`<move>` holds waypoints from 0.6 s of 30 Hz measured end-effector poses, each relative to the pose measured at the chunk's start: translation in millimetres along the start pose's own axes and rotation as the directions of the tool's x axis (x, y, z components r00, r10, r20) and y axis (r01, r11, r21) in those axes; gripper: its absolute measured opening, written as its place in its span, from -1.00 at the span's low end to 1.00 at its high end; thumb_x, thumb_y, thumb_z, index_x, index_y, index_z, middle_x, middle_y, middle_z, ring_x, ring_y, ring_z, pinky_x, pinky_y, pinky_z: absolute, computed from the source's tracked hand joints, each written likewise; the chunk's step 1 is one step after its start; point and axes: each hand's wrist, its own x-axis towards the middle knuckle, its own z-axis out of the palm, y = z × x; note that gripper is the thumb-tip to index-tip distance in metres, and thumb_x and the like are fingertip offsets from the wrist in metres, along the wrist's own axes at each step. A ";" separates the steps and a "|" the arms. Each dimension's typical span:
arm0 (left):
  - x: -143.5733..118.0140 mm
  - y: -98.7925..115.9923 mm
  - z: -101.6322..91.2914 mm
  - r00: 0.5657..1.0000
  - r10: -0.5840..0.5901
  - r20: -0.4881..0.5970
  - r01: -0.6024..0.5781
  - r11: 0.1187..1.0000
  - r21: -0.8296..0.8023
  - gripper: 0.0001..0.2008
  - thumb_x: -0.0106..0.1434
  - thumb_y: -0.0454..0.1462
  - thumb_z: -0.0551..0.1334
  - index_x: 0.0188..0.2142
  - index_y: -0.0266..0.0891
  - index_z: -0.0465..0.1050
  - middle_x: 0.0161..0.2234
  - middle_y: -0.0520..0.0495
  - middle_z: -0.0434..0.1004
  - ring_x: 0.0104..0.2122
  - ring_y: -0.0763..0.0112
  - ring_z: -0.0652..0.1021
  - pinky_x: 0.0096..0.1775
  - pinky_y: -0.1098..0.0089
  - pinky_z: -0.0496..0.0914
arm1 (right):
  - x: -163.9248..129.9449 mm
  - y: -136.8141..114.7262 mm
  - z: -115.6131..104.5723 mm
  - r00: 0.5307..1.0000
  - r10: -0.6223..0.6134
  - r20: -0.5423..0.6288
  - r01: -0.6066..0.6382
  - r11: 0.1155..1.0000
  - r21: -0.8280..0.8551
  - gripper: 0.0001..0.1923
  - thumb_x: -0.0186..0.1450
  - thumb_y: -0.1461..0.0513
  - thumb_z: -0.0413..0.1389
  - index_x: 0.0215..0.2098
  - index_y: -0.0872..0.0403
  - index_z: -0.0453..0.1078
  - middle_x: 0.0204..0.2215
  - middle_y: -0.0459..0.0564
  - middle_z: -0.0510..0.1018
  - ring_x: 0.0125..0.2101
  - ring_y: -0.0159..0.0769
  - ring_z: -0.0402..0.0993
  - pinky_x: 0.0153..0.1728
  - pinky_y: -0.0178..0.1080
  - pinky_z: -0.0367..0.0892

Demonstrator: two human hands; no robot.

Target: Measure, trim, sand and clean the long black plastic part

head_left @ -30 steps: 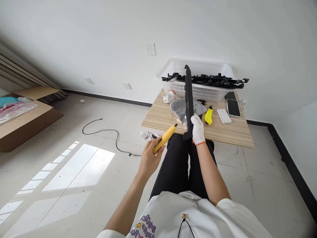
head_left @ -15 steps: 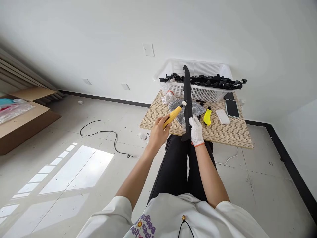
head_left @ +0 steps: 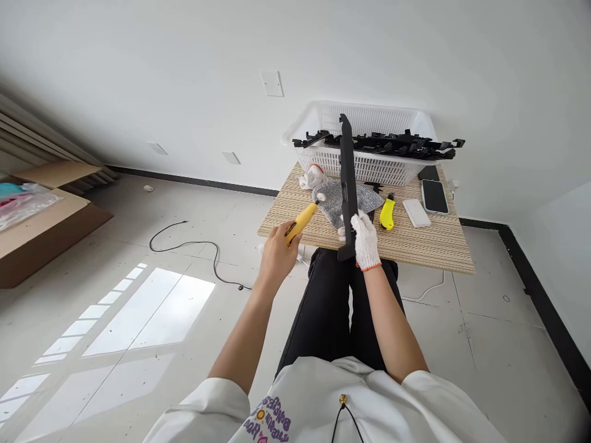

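Note:
My bare left hand [head_left: 278,253] is closed around a yellow pen-shaped rotary tool [head_left: 302,223] with a round white tip. The tip points up and right, apart from the strip and over a grey speckled cloth [head_left: 329,192] on the table. In a white knit glove with an orange cuff, my right hand [head_left: 366,242] grips a long black plastic strip [head_left: 349,178] near its lower end. That strip stands nearly upright in view, its top crossing in front of the basket. A yellow-handled cutter [head_left: 386,214] lies to the right of my glove.
A white basket [head_left: 369,115] holding several black plastic parts [head_left: 397,144] stands at the back of the wooden table [head_left: 443,246]. A crumpled glove [head_left: 313,177], a white flat box [head_left: 416,213] and a phone [head_left: 434,197] lie there too. A black cable [head_left: 217,258] crosses the floor.
My left hand has drawn the rotary tool left and slightly down, so its white tip has come away from the strip. My right hand keeps the strip in nearly the same place.

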 end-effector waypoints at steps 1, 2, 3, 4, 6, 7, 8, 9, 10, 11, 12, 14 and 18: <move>-0.2 -6.1 0.3 0.999 -0.034 -0.025 0.035 0.999 0.026 -0.57 0.39 -0.19 0.14 0.21 -0.20 0.33 0.06 -0.27 0.42 -0.01 0.07 0.52 -0.02 0.12 0.45 | -0.3 -0.6 0.1 1.000 0.006 0.002 -0.006 1.000 -0.001 -0.58 0.24 0.05 0.15 0.02 0.00 0.42 -0.25 -0.05 0.60 -0.41 -0.33 0.57 -0.48 -0.30 0.52; 0.3 -11.9 0.6 0.997 -0.056 -0.044 0.059 0.997 0.056 -0.56 0.39 -0.20 0.11 0.23 -0.21 0.30 0.08 -0.30 0.39 0.02 0.05 0.50 -0.01 0.09 0.44 | -0.5 -1.2 0.2 1.000 0.013 0.003 -0.013 1.000 -0.003 -0.58 0.24 0.05 0.15 0.02 0.00 0.42 -0.24 -0.04 0.60 -0.41 -0.33 0.58 -0.48 -0.30 0.52; 1.3 -16.9 1.1 0.996 -0.068 -0.053 0.073 0.994 0.087 -0.56 0.40 -0.21 0.09 0.24 -0.22 0.27 0.10 -0.32 0.37 0.03 0.03 0.50 0.00 0.07 0.44 | -0.7 -1.6 0.3 1.000 0.016 0.004 -0.016 1.000 -0.004 -0.58 0.24 0.04 0.15 0.03 -0.01 0.42 -0.24 -0.04 0.60 -0.40 -0.33 0.58 -0.47 -0.31 0.52; 2.8 -20.9 1.6 0.996 -0.072 -0.053 0.078 0.990 0.120 -0.55 0.41 -0.23 0.07 0.25 -0.23 0.25 0.12 -0.33 0.34 0.03 0.01 0.50 0.00 0.05 0.44 | -0.9 -1.9 0.5 1.000 0.018 0.007 -0.018 1.000 -0.006 -0.58 0.24 0.04 0.15 0.03 -0.01 0.41 -0.24 -0.04 0.60 -0.40 -0.33 0.58 -0.47 -0.32 0.52; 6.3 -25.1 3.1 0.997 -0.065 -0.048 0.073 0.980 0.187 -0.55 0.41 -0.24 0.04 0.26 -0.24 0.23 0.14 -0.36 0.31 -0.01 0.00 0.52 -0.03 0.04 0.45 | -1.1 -2.2 0.9 1.000 0.012 0.008 -0.012 1.000 -0.008 -0.58 0.24 0.04 0.14 0.03 -0.01 0.42 -0.24 -0.05 0.61 -0.39 -0.33 0.58 -0.47 -0.33 0.52; 8.3 -25.4 4.1 0.997 -0.062 -0.051 0.072 0.973 0.219 -0.55 0.42 -0.25 0.02 0.26 -0.26 0.22 0.14 -0.37 0.31 -0.02 0.00 0.53 -0.05 0.04 0.45 | -1.1 -2.1 1.0 1.000 0.010 0.008 -0.010 1.000 -0.005 -0.58 0.24 0.04 0.14 0.03 -0.01 0.42 -0.24 -0.05 0.61 -0.39 -0.33 0.58 -0.47 -0.33 0.52; 10.5 -24.9 5.4 0.996 -0.063 -0.057 0.076 0.964 0.253 -0.54 0.41 -0.25 0.02 0.27 -0.27 0.21 0.13 -0.37 0.32 -0.04 -0.01 0.53 -0.06 0.05 0.46 | -1.1 -1.8 1.1 1.000 0.010 0.008 -0.010 1.000 -0.001 -0.58 0.24 0.04 0.14 0.03 -0.01 0.42 -0.24 -0.04 0.61 -0.39 -0.33 0.58 -0.47 -0.33 0.52; 13.1 -23.8 7.0 0.996 -0.065 -0.061 0.080 0.954 0.289 -0.54 0.41 -0.26 0.02 0.27 -0.28 0.21 0.11 -0.38 0.33 -0.04 -0.02 0.53 -0.07 0.05 0.46 | -0.9 -1.3 1.0 1.000 0.013 0.008 -0.013 1.000 0.002 -0.58 0.23 0.04 0.15 0.03 -0.01 0.42 -0.23 -0.04 0.61 -0.39 -0.34 0.58 -0.47 -0.33 0.51; 16.3 -22.4 9.0 0.996 -0.067 -0.062 0.083 0.942 0.325 -0.53 0.40 -0.27 0.02 0.28 -0.28 0.20 0.08 -0.38 0.35 -0.03 -0.04 0.53 -0.07 0.04 0.46 | -0.6 -0.5 0.8 1.000 0.015 0.007 -0.015 1.000 0.005 -0.57 0.23 0.04 0.15 0.03 -0.01 0.42 -0.24 -0.05 0.61 -0.40 -0.34 0.58 -0.47 -0.34 0.51; 20.3 -21.0 11.2 0.996 -0.070 -0.055 0.085 0.929 0.359 -0.51 0.40 -0.27 0.03 0.29 -0.29 0.19 0.07 -0.40 0.37 -0.01 -0.07 0.51 -0.06 0.02 0.45 | -0.2 0.5 0.5 1.000 0.013 0.005 -0.013 1.000 0.006 -0.57 0.22 0.03 0.16 0.02 -0.01 0.42 -0.24 -0.05 0.61 -0.41 -0.34 0.58 -0.48 -0.34 0.51; 25.1 -19.4 13.3 0.996 -0.077 -0.040 0.087 0.915 0.393 -0.49 0.39 -0.27 0.04 0.31 -0.31 0.17 0.06 -0.43 0.38 0.01 -0.12 0.50 -0.05 -0.01 0.44 | 0.3 1.7 0.0 1.000 0.010 0.002 -0.010 1.000 0.004 -0.56 0.22 0.02 0.17 0.02 -0.01 0.42 -0.25 -0.05 0.61 -0.42 -0.35 0.58 -0.48 -0.34 0.51; 36.6 -14.8 15.9 0.994 -0.110 0.012 0.093 0.887 0.452 -0.44 0.38 -0.22 0.07 0.33 -0.34 0.14 0.07 -0.52 0.38 0.07 -0.27 0.44 -0.05 -0.11 0.41 | 1.4 4.1 -1.0 1.000 -0.003 -0.004 0.003 1.000 -0.008 -0.56 0.23 0.01 0.16 0.02 -0.02 0.42 -0.26 -0.06 0.61 -0.43 -0.35 0.58 -0.48 -0.33 0.51; 47.5 12.6 -0.3 0.993 -0.077 0.089 0.022 0.866 0.500 -0.40 0.31 -0.10 0.19 0.29 -0.28 0.24 0.15 -0.58 0.36 0.18 -0.47 0.29 -0.07 -0.32 0.35 | 2.9 6.6 -2.5 1.000 -0.020 -0.004 0.019 0.999 -0.025 -0.57 0.24 0.01 0.15 0.03 -0.02 0.40 -0.28 -0.07 0.61 -0.47 -0.37 0.56 -0.50 -0.33 0.49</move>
